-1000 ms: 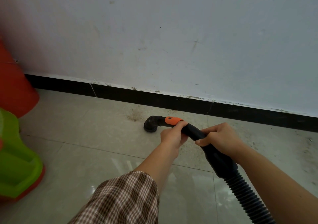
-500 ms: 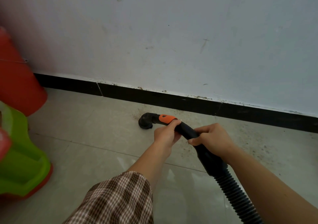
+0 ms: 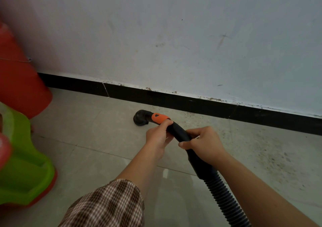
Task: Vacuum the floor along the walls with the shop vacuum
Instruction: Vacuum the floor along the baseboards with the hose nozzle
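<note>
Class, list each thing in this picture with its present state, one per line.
Black curved vacuum nozzle: mouth down on the floor.
Left hand: grips the nozzle near its tip.
Right hand: grips the nozzle further back.
Grey tiled floor: speckled with dirt at right.

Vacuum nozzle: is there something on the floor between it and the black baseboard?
Nothing visible. Only tile floor lies between the vacuum nozzle and the baseboard. Farther left, an orange plastic object stands by the baseboard.

nothing readable showing anywhere, orange collar (image 3: 159, 118) just ahead of the grip on the vacuum handle (image 3: 176, 130) showing only a dark mark
</note>
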